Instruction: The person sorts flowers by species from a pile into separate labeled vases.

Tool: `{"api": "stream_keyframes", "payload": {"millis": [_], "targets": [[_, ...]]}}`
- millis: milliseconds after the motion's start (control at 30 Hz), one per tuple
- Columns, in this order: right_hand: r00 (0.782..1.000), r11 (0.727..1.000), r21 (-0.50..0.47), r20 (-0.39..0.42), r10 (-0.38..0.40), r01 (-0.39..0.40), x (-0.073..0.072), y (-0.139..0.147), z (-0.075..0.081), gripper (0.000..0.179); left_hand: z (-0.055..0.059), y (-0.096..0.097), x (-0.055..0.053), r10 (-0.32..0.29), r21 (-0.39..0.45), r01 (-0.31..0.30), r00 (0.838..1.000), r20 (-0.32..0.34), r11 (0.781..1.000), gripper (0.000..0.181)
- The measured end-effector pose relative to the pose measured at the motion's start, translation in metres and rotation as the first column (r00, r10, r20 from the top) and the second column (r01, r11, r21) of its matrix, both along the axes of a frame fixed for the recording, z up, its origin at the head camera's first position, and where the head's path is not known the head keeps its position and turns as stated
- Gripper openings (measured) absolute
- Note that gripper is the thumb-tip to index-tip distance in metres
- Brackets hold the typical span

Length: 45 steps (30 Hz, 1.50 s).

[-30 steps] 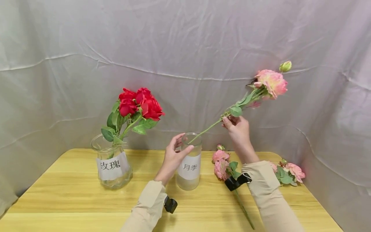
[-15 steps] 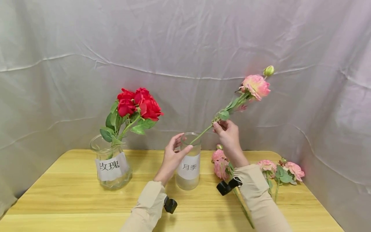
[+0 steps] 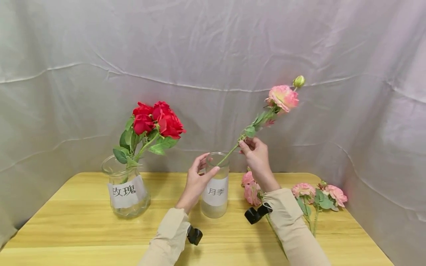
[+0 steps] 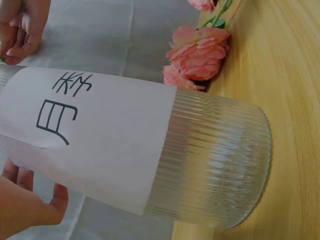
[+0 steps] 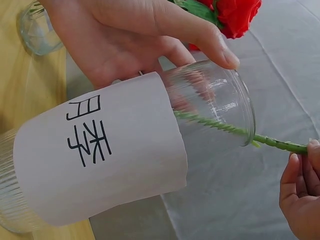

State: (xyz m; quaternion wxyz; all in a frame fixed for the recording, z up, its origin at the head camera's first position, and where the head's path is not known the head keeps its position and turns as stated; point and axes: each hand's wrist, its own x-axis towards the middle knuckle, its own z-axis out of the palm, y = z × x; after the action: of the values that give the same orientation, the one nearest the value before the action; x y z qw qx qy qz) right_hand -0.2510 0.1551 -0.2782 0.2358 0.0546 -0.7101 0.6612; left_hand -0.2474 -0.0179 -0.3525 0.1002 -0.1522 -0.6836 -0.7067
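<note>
A clear ribbed glass vase [image 3: 214, 207] with a white paper label [image 4: 90, 135] stands upright at mid-table. My left hand [image 3: 195, 181] holds it near the rim, thumb on one side and fingers behind, as the right wrist view shows. With thumb and fingertips my right hand [image 3: 257, 159] pinches the green stem [image 5: 277, 144] of a pink flower [image 3: 283, 98]. That stem slants down into the vase mouth, its lower part visible through the glass. Its bloom and a green bud [image 3: 298, 81] lean up to the right.
Left of the vase, a wider glass vase [image 3: 129, 210] holds red roses [image 3: 169, 123]. Pink flowers [image 3: 252, 193] lie behind my right forearm, and more pink flowers [image 3: 335, 195] lie at the table's right. A grey curtain [image 3: 213, 44] backs the wooden table [image 3: 83, 229].
My right hand has moved left and slightly down, taking the pink flower along; its stem reaches deeper into the vase and stands steeper. The left hand stays on the vase.
</note>
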Motion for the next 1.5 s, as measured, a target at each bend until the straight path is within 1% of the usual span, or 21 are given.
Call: {"api": "stream_keyframes", "payload": {"millis": [167,300,567,700,833,1100,1333,1500], "targets": [[1.000,1.000,0.008,-0.003,0.007,-0.007,0.001,-0.002,0.001,0.021,-0.001,-0.001,-0.001,0.000,-0.004,0.000,1.000,0.001,1.000,0.057],[1.000,1.000,0.011,0.014,0.016,-0.016,-0.002,-0.003,0.000,0.023,-0.001,-0.001,-0.002,-0.001,0.000,0.001,1.000,0.007,1.000,0.057],[0.999,0.998,0.056,0.036,0.030,-0.032,-0.003,-0.005,-0.002,0.023,-0.002,-0.001,-0.002,-0.008,0.006,0.008,1.000,0.004,1.000,0.057],[0.999,0.997,0.076,0.023,0.028,-0.030,-0.003,-0.006,-0.004,0.021,-0.002,0.000,-0.002,-0.009,0.004,0.009,1.000,0.000,1.000,0.057],[0.999,0.997,0.076,0.005,0.033,-0.033,-0.003,-0.007,-0.006,0.020,-0.001,0.000,-0.001,-0.009,0.004,0.009,1.000,0.004,1.000,0.057],[0.999,0.996,0.074,0.012,0.039,-0.039,-0.001,-0.007,-0.009,0.024,-0.002,-0.001,0.000,-0.005,0.005,0.005,1.000,0.015,1.000,0.058],[0.995,0.991,0.100,0.062,0.080,-0.086,0.003,-0.004,-0.016,0.022,-0.001,-0.001,0.001,-0.008,0.011,0.008,1.000,0.017,1.000,0.058],[0.994,0.989,0.107,0.058,0.095,-0.101,0.004,-0.003,-0.018,0.023,-0.002,0.000,0.000,-0.006,0.015,0.006,1.000,0.007,1.000,0.058]]}}
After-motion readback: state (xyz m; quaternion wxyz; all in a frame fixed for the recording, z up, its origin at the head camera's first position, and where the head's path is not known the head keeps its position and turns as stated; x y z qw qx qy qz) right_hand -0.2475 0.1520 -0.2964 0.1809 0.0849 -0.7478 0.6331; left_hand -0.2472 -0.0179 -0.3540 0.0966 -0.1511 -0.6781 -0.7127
